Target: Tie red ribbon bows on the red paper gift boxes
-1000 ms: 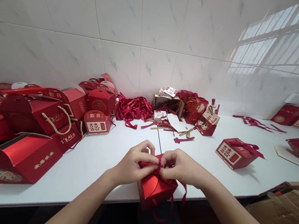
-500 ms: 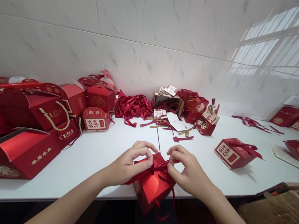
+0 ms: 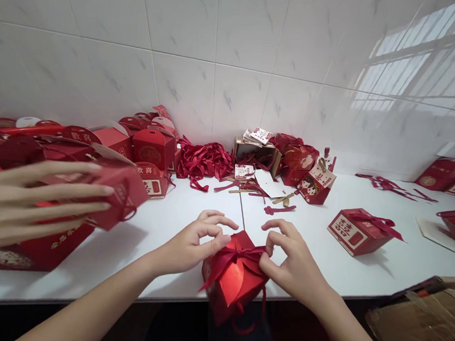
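A red gift box [image 3: 238, 284] with overlapping petal flaps sits at the table's front edge, tilted toward me. A dark red ribbon [image 3: 223, 267] is tied across its top, with a tail hanging over the left side. My left hand [image 3: 194, 240] is just left of the knot, its fingers curved and apart, clear of the ribbon. At the right end of the bow, the thumb and a finger of my right hand [image 3: 291, 259] pinch the ribbon. A red cord handle [image 3: 243, 327] hangs below the box.
Another person's blurred hand [image 3: 31, 202] holds a red box [image 3: 125, 191] at the left. Several red boxes [image 3: 152, 149] crowd behind it. A ribbon heap [image 3: 207, 158], a box of cards [image 3: 259, 139] and ribbon scraps lie at the back. A ribboned box [image 3: 360, 233] and a cardboard carton [image 3: 421, 317] are rightward.
My left hand has let go of the ribbon, whose tail now drops over the box. My right index finger has lifted away. Another person's hand has come in from the left with a red box.
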`<state>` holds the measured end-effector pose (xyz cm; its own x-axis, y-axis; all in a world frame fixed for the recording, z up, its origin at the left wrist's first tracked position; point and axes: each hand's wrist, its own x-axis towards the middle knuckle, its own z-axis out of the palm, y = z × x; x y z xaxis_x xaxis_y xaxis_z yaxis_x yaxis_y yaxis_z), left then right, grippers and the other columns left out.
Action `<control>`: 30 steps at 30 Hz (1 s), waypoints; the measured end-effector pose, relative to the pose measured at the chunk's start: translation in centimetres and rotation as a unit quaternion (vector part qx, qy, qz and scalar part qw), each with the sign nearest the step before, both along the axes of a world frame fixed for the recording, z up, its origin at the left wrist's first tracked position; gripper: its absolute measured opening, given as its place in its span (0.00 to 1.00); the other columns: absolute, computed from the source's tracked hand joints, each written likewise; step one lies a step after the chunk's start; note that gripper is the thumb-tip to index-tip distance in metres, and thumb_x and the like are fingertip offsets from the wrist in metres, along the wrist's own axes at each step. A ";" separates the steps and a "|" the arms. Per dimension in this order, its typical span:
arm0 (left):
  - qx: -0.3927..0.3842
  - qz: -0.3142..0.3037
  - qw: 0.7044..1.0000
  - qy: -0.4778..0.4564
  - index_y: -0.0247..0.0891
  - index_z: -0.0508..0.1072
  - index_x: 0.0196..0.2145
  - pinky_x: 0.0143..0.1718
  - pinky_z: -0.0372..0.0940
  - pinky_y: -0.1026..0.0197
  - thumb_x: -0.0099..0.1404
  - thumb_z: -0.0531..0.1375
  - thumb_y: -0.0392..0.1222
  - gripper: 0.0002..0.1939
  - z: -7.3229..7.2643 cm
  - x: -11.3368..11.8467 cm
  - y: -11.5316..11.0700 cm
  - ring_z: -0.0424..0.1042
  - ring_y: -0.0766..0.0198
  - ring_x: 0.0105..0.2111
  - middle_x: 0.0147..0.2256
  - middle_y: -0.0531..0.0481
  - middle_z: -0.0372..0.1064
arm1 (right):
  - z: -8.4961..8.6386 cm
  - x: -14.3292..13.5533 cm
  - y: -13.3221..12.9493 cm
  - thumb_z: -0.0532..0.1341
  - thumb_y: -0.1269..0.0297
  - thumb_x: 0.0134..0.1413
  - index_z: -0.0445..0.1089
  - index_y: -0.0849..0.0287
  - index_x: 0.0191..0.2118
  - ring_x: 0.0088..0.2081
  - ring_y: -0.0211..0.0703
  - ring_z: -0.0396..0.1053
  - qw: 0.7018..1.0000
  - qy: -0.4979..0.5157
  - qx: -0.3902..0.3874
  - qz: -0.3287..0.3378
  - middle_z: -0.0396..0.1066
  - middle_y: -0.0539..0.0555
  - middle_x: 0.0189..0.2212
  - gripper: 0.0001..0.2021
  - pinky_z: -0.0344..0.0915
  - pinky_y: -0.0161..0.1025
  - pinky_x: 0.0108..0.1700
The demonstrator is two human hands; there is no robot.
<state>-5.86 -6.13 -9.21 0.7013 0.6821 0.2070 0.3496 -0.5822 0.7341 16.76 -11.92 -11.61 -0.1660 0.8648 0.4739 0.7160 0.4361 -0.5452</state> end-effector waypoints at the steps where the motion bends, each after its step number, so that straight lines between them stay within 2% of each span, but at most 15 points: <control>1: 0.035 0.016 0.999 0.030 0.39 0.66 0.22 0.57 0.49 0.47 0.67 0.51 0.48 0.18 0.0 -0.1 -0.1 0.51 0.54 0.58 0.51 0.52 0.68 | 0.0 0.1 -0.1 0.57 0.74 0.44 0.56 0.57 0.23 0.48 0.49 0.61 1.000 -0.003 -0.001 -0.002 0.64 0.55 0.43 0.08 0.56 0.50 0.49; 4: 0.157 0.064 0.979 0.109 0.38 0.67 0.22 0.54 0.46 0.41 0.66 0.54 0.49 0.18 -0.1 -0.6 -0.2 0.50 0.48 0.58 0.50 0.52 0.68 | 0.1 0.4 -0.5 0.57 0.76 0.43 0.54 0.57 0.23 0.48 0.50 0.61 1.000 -0.017 -0.007 -0.010 0.64 0.55 0.43 0.10 0.56 0.50 0.49; 8: 0.321 0.104 0.931 0.141 0.39 0.69 0.21 0.51 0.41 0.38 0.63 0.57 0.50 0.17 -0.6 -1.1 -0.3 0.53 0.42 0.57 0.44 0.49 0.70 | 0.1 0.3 -1.1 0.56 0.76 0.42 0.54 0.57 0.23 0.48 0.51 0.61 0.999 -0.036 -0.004 -0.024 0.65 0.55 0.44 0.10 0.58 0.50 0.47; 11: 0.371 0.106 0.911 0.144 0.38 0.68 0.21 0.49 0.42 0.38 0.62 0.57 0.49 0.16 -0.8 -1.0 -0.4 0.55 0.41 0.56 0.40 0.47 0.71 | 0.0 0.1 -1.6 0.56 0.76 0.43 0.54 0.57 0.23 0.48 0.52 0.61 0.998 -0.046 0.010 -0.030 0.65 0.56 0.44 0.09 0.58 0.50 0.47; 13: 0.356 0.102 0.919 0.136 0.38 0.67 0.22 0.49 0.44 0.39 0.62 0.57 0.49 0.16 -0.9 -0.8 -0.4 0.55 0.41 0.55 0.40 0.47 0.70 | 0.0 0.1 -1.8 0.56 0.76 0.43 0.54 0.57 0.23 0.48 0.52 0.61 0.999 -0.036 0.008 -0.031 0.65 0.56 0.43 0.10 0.58 0.50 0.47; 15: 0.303 0.098 0.942 0.106 0.37 0.65 0.23 0.48 0.49 0.42 0.62 0.57 0.49 0.15 -1.2 -0.5 -0.2 0.58 0.44 0.53 0.41 0.46 0.69 | 0.1 0.3 -2.1 0.56 0.75 0.45 0.53 0.57 0.23 0.48 0.51 0.62 1.000 0.007 -0.015 -0.021 0.65 0.56 0.42 0.10 0.59 0.49 0.47; 17: 0.205 0.085 0.974 0.049 0.37 0.62 0.25 0.46 0.56 0.48 0.63 0.56 0.48 0.14 -1.8 -0.3 0.1 0.64 0.52 0.47 0.41 0.46 0.68 | 0.0 0.7 -2.2 0.57 0.71 0.51 0.56 0.56 0.26 0.49 0.48 0.63 0.996 0.076 -0.047 0.004 0.65 0.56 0.43 0.08 0.61 0.48 0.50; 18: 0.139 0.073 0.987 0.012 0.38 0.61 0.27 0.43 0.60 0.52 0.64 0.55 0.47 0.13 -2.2 -0.2 0.2 0.66 0.57 0.42 0.40 0.46 0.68 | -0.2 1.0 -2.2 0.57 0.68 0.52 0.58 0.55 0.31 0.52 0.48 0.62 0.992 0.105 -0.063 0.026 0.64 0.57 0.47 0.05 0.60 0.47 0.52; 19: 0.071 0.061 0.995 -0.028 0.38 0.60 0.29 0.41 0.62 0.55 0.65 0.55 0.47 0.11 -2.7 -0.1 0.3 0.67 0.61 0.38 0.38 0.47 0.68 | -0.5 1.2 -2.2 0.60 0.64 0.52 0.61 0.55 0.38 0.56 0.49 0.59 0.988 0.120 -0.077 0.052 0.61 0.59 0.52 0.08 0.59 0.48 0.55; 21: -0.035 0.046 0.993 -0.103 0.39 0.59 0.33 0.39 0.64 0.59 0.66 0.54 0.46 0.09 -3.7 0.1 0.2 0.67 0.65 0.35 0.37 0.49 0.67 | -1.4 1.5 -2.1 0.67 0.57 0.45 0.56 0.52 0.55 0.64 0.53 0.46 0.982 0.115 -0.108 0.103 0.46 0.61 0.63 0.31 0.52 0.51 0.61; 23: -0.080 0.046 0.984 -0.153 0.40 0.60 0.39 0.41 0.66 0.58 0.67 0.53 0.46 0.08 -4.6 0.3 -0.2 0.69 0.64 0.38 0.39 0.48 0.66 | -2.8 1.4 -1.9 0.70 0.55 0.39 0.42 0.50 0.65 0.67 0.55 0.36 0.975 0.107 -0.139 0.134 0.34 0.60 0.67 0.49 0.46 0.53 0.63; 25: -0.076 0.048 0.982 -0.164 0.41 0.60 0.44 0.46 0.65 0.56 0.68 0.52 0.46 0.10 -5.0 0.2 -0.8 0.69 0.62 0.44 0.43 0.46 0.66 | -4.3 1.0 -1.8 0.68 0.56 0.42 0.35 0.49 0.66 0.67 0.54 0.39 0.967 0.144 -0.160 0.138 0.37 0.61 0.67 0.51 0.47 0.53 0.63; 27: -0.037 0.069 0.987 -0.143 0.43 0.60 0.49 0.50 0.64 0.54 0.68 0.51 0.46 0.13 -4.9 -0.4 -1.2 0.65 0.59 0.51 0.49 0.44 0.63 | -5.6 0.7 -2.0 0.67 0.57 0.44 0.37 0.48 0.66 0.64 0.54 0.48 0.963 0.184 -0.153 0.123 0.45 0.61 0.65 0.48 0.52 0.52 0.62; 29: 0.058 0.144 0.982 -0.108 0.44 0.59 0.52 0.53 0.62 0.51 0.67 0.53 0.45 0.16 -4.4 -2.0 -1.1 0.61 0.56 0.55 0.54 0.43 0.60 | -6.4 1.0 -2.3 0.67 0.56 0.44 0.43 0.47 0.65 0.62 0.55 0.54 0.969 0.199 -0.124 0.083 0.50 0.59 0.63 0.45 0.56 0.50 0.60; 30: 0.123 0.200 0.968 -0.088 0.44 0.59 0.51 0.54 0.60 0.49 0.66 0.54 0.45 0.17 -4.1 -3.1 -0.8 0.60 0.54 0.56 0.55 0.43 0.59 | -6.6 1.5 -2.4 0.66 0.55 0.44 0.45 0.47 0.64 0.60 0.56 0.56 0.972 0.201 -0.108 0.047 0.52 0.59 0.61 0.43 0.58 0.51 0.59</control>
